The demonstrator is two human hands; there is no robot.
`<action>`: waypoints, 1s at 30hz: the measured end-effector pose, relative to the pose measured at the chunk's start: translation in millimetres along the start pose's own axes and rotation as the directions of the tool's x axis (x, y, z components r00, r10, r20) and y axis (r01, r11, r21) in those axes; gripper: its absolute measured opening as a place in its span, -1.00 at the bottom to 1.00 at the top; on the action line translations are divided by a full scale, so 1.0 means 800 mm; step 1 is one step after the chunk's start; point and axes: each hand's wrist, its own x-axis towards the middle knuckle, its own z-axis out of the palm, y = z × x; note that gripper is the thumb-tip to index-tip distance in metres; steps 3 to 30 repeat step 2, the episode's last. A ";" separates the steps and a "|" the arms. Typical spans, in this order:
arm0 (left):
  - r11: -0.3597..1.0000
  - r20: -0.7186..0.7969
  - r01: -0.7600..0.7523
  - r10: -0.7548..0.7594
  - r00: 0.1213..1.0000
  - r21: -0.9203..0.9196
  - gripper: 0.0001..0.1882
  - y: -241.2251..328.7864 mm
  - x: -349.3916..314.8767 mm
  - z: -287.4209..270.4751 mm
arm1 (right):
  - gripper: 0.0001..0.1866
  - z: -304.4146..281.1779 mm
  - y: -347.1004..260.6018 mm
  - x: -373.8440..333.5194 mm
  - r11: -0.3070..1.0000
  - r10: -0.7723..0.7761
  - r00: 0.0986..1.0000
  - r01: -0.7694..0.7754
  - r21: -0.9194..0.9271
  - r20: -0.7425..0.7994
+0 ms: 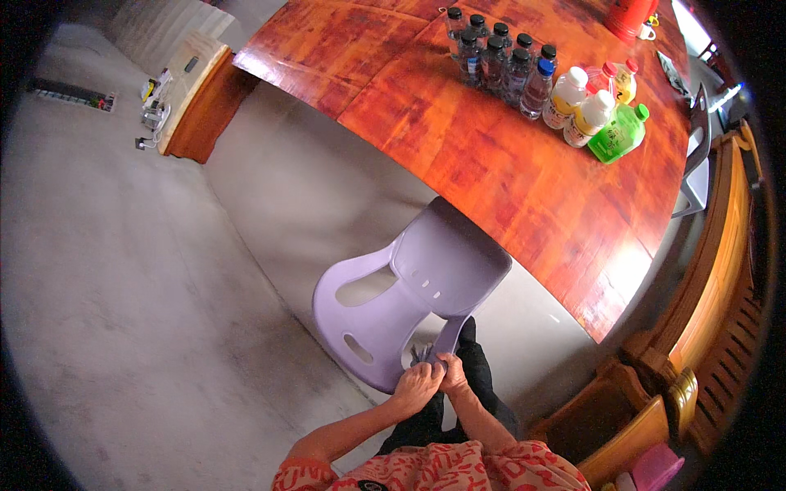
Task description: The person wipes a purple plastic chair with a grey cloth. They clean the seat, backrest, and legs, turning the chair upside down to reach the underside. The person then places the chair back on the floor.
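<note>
My left hand (419, 387) and my right hand (453, 373) are closed and pressed together in front of my body. What looks like a crumpled grey cloth (422, 353) pokes out from between them, mostly covered by the fingers. Just beyond the hands stands a light purple plastic chair (454, 250), its curved backrest with slots turned toward me. The hands overlap the chair's near right edge in the picture; whether they touch it I cannot tell.
A glossy red-brown wooden table (458, 164) reaches over the chair's seat. On it stand several dark-capped clear bottles (494, 61), white-capped bottles (565, 96), a green bottle (620, 133) and a red container (629, 18). A wooden bench (696, 270) is at right, a wooden cabinet (201, 102) far left.
</note>
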 end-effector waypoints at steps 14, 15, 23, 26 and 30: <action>0.999 0.096 -0.008 0.012 0.995 -0.038 -0.39 -0.013 -0.010 -0.007 | -0.82 0.005 -0.004 -0.005 1.000 -0.022 0.999 0.022 -0.018 -0.032; 0.999 0.096 -0.008 0.012 0.995 -0.038 -0.39 -0.013 -0.010 -0.007 | -0.82 0.005 -0.004 -0.005 1.000 -0.022 0.999 0.022 -0.018 -0.032; 0.999 0.096 -0.008 0.012 0.995 -0.038 -0.39 -0.013 -0.010 -0.007 | -0.82 0.005 -0.004 -0.005 1.000 -0.022 0.999 0.022 -0.018 -0.032; 0.999 0.096 -0.008 0.012 0.995 -0.038 -0.39 -0.013 -0.010 -0.007 | -0.82 0.005 -0.004 -0.005 1.000 -0.022 0.999 0.022 -0.018 -0.032; 0.999 0.096 -0.008 0.012 0.995 -0.038 -0.39 -0.013 -0.010 -0.007 | -0.82 0.005 -0.004 -0.005 1.000 -0.022 0.999 0.022 -0.018 -0.032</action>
